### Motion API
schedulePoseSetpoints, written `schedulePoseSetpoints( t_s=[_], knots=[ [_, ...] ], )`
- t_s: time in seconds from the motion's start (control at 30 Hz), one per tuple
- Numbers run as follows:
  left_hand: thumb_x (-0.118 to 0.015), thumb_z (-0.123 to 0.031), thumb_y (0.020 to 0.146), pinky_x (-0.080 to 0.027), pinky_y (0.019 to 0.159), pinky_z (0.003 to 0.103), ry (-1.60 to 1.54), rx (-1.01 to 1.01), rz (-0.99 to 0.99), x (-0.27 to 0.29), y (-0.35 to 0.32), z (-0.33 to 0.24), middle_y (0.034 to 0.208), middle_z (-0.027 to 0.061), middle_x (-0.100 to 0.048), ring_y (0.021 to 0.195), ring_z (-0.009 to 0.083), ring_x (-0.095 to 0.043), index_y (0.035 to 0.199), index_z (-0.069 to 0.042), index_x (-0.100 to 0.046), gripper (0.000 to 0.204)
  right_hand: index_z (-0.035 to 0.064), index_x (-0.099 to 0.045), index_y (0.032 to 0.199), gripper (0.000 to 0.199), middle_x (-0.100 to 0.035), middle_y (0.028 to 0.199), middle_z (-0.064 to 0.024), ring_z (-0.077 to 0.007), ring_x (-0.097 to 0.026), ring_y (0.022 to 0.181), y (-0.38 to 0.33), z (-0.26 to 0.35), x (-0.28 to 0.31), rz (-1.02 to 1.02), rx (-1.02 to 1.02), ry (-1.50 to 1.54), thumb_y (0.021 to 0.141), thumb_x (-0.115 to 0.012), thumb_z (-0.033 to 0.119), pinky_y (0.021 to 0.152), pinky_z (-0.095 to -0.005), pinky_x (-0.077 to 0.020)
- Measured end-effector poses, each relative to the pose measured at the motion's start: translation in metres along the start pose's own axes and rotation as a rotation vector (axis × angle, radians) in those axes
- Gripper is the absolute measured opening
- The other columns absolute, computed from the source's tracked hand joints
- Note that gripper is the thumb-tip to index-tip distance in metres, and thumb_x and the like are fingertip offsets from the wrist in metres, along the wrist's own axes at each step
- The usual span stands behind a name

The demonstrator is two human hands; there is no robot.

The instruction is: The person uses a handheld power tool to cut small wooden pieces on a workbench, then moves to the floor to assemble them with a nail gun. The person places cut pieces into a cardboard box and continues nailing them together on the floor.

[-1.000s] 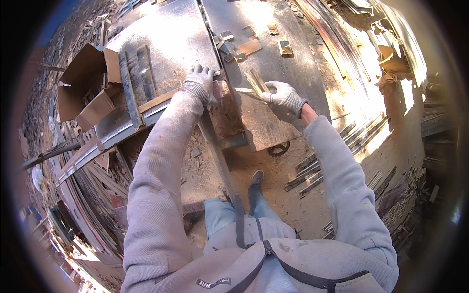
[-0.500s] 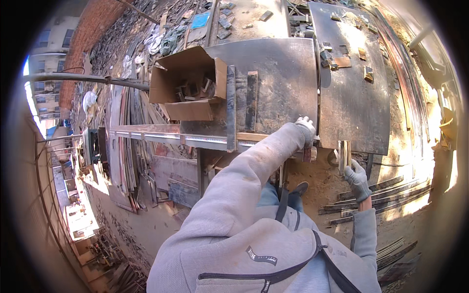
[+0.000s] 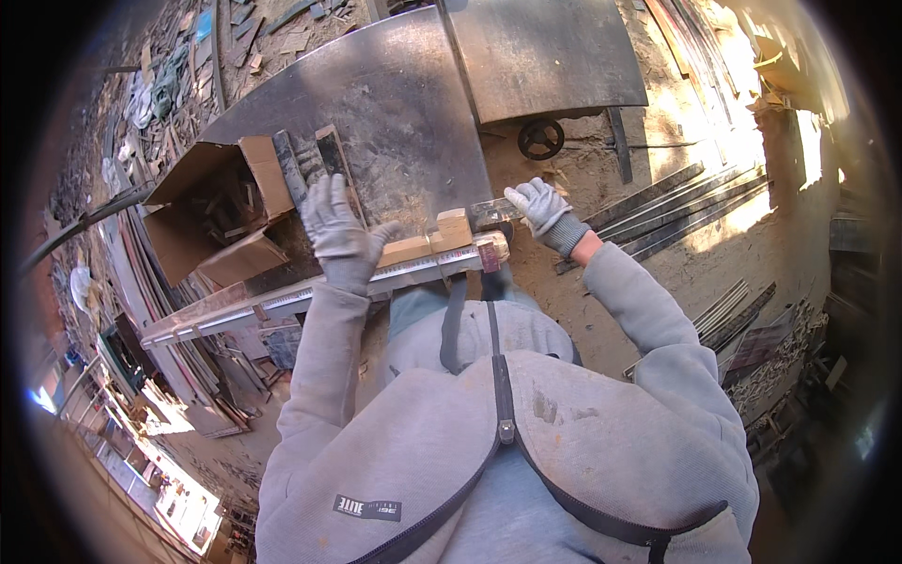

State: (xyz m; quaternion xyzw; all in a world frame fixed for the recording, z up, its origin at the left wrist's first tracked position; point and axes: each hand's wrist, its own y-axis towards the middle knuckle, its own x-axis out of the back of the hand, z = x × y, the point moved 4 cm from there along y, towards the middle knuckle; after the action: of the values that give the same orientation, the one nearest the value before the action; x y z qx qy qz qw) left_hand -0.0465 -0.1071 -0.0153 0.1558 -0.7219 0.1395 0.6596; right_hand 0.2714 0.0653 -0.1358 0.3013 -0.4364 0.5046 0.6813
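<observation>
My left hand [image 3: 338, 230], in a pale work glove, is open with its fingers spread, just above the table edge beside a dark wood strip [image 3: 338, 169]. My right hand [image 3: 540, 205], also gloved, is closed round the right end of a short dark board [image 3: 490, 212]. The other end of this board lies against a light wooden block [image 3: 454, 228] at the table's front edge. A long wooden strip [image 3: 413, 248] runs left from the block, along a metal rail with a measuring scale [image 3: 413, 272].
A cardboard box [image 3: 174, 240] with wood offcuts stands open on the left. The dark tabletop [image 3: 404, 103] has a slit beside its right-hand panel [image 3: 554, 56]. A black handwheel [image 3: 540, 139] sits below that panel. Long boards [image 3: 648, 216] lie on the ground at right.
My left hand has moved left from the slit and spread open. My right hand has brought the wood piece from beyond the table's right side to the front edge. The view has shifted.
</observation>
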Motion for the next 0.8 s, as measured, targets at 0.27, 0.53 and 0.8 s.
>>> schedulePoseSetpoints(
  t_s=[0.27, 0.53, 0.8],
  knots=[
    [-0.079, -0.055, 0.074, -0.001, 0.132, 0.064, -0.028, -0.365, 0.469, -0.115, -0.099, -0.165, 0.176, 0.0253, -0.019, 0.165, 0.0453, -0.008, 0.165, 0.007, -0.027, 0.122, -0.0027, -0.062, 0.137, 0.053, -0.065, 0.111, -0.0160, -0.0351, -0.060, 0.103, -0.041, 0.034, -0.049, 0.055, 0.078, -0.064, 0.085, -0.061, 0.007, 0.090, -0.0448, -0.0521],
    [-0.067, -0.039, 0.077, -0.004, 0.132, 0.065, 0.102, -0.390, 0.692, -0.115, -0.055, -0.177, 0.163, 0.0240, -0.041, 0.159, 0.0405, -0.027, 0.158, 0.009, -0.041, 0.098, -0.0032, -0.058, 0.140, 0.055, -0.066, 0.119, -0.0172, -0.0356, -0.062, 0.107, -0.029, 0.010, -0.047, 0.056, 0.068, -0.020, 0.089, -0.062, 0.014, 0.097, -0.0446, -0.0518],
    [-0.069, -0.046, 0.078, -0.004, 0.133, 0.061, 0.262, -0.379, 0.801, -0.093, 0.065, -0.156, 0.162, 0.0192, -0.041, 0.158, 0.0362, -0.028, 0.160, 0.004, -0.038, 0.102, 0.0018, -0.061, 0.119, 0.032, -0.062, 0.106, -0.0175, -0.0369, -0.060, 0.101, 0.048, -0.051, -0.014, -0.055, -0.109, -0.056, 0.088, -0.065, 0.010, 0.089, -0.0481, -0.0527]
  ],
)
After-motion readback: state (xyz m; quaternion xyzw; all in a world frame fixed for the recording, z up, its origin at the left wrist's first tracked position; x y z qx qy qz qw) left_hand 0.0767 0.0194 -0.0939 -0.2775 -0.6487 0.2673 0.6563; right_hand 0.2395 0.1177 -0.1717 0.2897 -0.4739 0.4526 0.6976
